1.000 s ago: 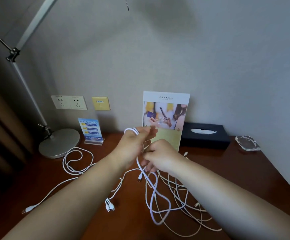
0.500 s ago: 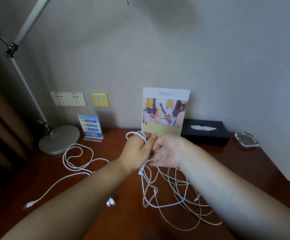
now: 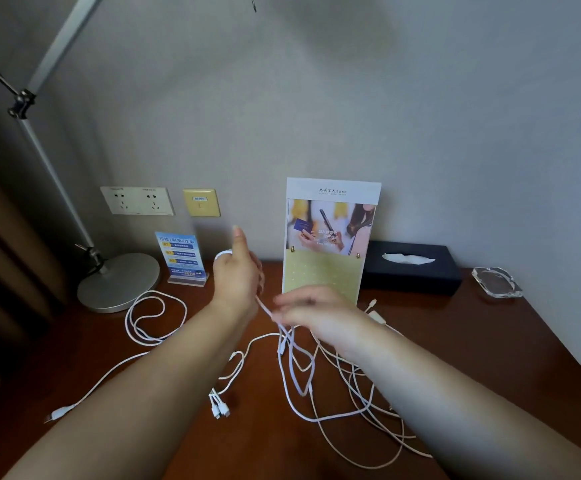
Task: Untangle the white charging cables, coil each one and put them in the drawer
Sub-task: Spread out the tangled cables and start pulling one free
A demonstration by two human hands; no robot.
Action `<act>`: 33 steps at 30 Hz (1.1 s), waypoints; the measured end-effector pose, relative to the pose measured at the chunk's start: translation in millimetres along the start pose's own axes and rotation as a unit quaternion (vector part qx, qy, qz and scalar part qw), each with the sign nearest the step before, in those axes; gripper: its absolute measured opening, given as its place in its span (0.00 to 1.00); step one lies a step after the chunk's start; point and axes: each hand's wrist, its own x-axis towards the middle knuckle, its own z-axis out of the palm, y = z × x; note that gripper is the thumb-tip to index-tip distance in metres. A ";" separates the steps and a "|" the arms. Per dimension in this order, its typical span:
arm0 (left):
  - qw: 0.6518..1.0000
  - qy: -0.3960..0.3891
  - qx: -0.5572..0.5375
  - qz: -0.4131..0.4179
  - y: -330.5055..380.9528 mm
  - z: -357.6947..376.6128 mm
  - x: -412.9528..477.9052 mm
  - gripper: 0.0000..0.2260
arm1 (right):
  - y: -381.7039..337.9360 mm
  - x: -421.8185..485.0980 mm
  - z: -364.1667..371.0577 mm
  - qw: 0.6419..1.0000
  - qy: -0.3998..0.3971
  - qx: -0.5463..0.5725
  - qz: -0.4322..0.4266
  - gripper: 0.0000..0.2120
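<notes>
Several white charging cables lie tangled on the dark wooden desk. My left hand is raised above the desk with white cable wound around its fingers, thumb pointing up. A strand runs from it down to my right hand, which pinches that cable a little lower and to the right. Below my right hand the cable hangs in loops onto the pile. Another white cable lies looped to the left, its plug near the front left. A multi-head plug end rests under my left forearm. No drawer is in view.
A lamp base and its arm stand at the back left. A small blue sign, a tall upright leaflet stand, a black tissue box and a glass ashtray line the wall. Wall sockets sit above the desk.
My hands were together with the cable loop on the left fingers. Now the left hand has lifted and moved left, and the right hand has dropped, drawing a strand taut between them.
</notes>
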 end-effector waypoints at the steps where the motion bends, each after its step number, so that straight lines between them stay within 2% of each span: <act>1: 0.997 -0.042 -0.046 -0.051 2.8 -0.7 1.2 0.26 | 3.7 -1.1 1.4 0.999 -0.023 -0.031 -0.022 0.09; 3: 0.967 -0.145 -0.143 -0.153 9.1 -2.2 0.0 0.23 | 9.6 -1.9 1.9 0.995 -0.089 -0.011 -0.048 0.03; 6: 0.901 -0.264 -0.248 -0.240 13.1 -4.8 -3.8 0.23 | 9.5 -3.5 -8.7 0.985 -0.165 -0.006 -0.044 0.09; 7: 0.880 -0.292 -0.275 -0.253 14.4 -6.0 -4.7 0.23 | 9.5 -3.5 -13.3 0.980 -0.192 -0.044 -0.035 0.11; 9: 0.839 -0.352 -0.308 -0.278 19.1 -10.9 -4.8 0.22 | 11.7 -2.6 -21.4 0.954 -0.229 -0.193 -0.004 0.13; 11: 0.778 -0.450 -0.306 -0.316 25.7 -17.7 -4.9 0.17 | 19.2 4.8 -30.8 0.918 -0.205 -0.341 0.010 0.13; 12: 0.758 -0.497 -0.266 -0.329 28.2 -20.2 -8.6 0.16 | 22.5 10.0 -35.2 0.910 -0.177 -0.376 0.009 0.13; 15: 0.778 -0.539 0.019 -0.320 22.5 -17.5 -26.4 0.24 | 17.4 22.6 -43.9 0.900 -0.054 -0.432 -0.008 0.09; 16: 0.772 -0.543 0.103 -0.315 18.7 -14.8 -32.9 0.28 | 10.7 24.7 -46.1 0.894 -0.013 -0.448 -0.021 0.09; 18: 0.753 -0.545 0.190 -0.315 8.1 -10.7 -39.9 0.38 | -4.7 26.6 -51.6 0.880 0.055 -0.469 -0.057 0.10; 19: 0.758 -0.528 0.203 -0.324 3.1 -10.2 -38.6 0.41 | -11.0 28.2 -55.1 0.872 0.074 -0.479 -0.072 0.10; 21: 0.801 -0.459 0.179 -0.339 -1.7 -9.7 -34.1 0.41 | -20.1 28.0 -57.6 0.862 0.087 -0.491 -0.087 0.14; 23: 0.861 -0.369 0.141 -0.319 -3.8 -7.4 -29.7 0.35 | -25.6 20.5 -52.4 0.862 0.094 -0.490 -0.091 0.17; 24: 0.892 -0.319 0.130 -0.292 -5.9 -5.6 -27.8 0.33 | -29.2 15.7 -47.1 0.870 0.088 -0.475 -0.094 0.15; 26: 0.940 -0.229 0.109 -0.228 -8.3 -1.6 -24.8 0.26 | -35.0 5.5 -35.2 0.918 0.039 -0.383 -0.096 0.06; 27: 0.956 -0.193 0.090 -0.202 -8.6 0.1 -23.5 0.22 | -37.4 -0.1 -28.7 0.939 0.007 -0.333 -0.084 0.04; 29: 0.973 -0.145 0.032 -0.175 -6.0 -0.5 -19.4 0.16 | -35.9 -6.1 -20.0 0.951 -0.053 -0.299 -0.055 0.18; 31: 0.975 -0.130 -0.044 -0.177 -3.0 -2.9 -12.5 0.09 | -30.1 -10.3 -19.0 0.952 -0.099 -0.288 -0.018 0.27; 33: 0.967 -0.130 -0.116 -0.184 0.2 -8.2 -5.5 0.13 | -20.0 -13.5 -20.0 0.959 -0.124 -0.256 0.011 0.24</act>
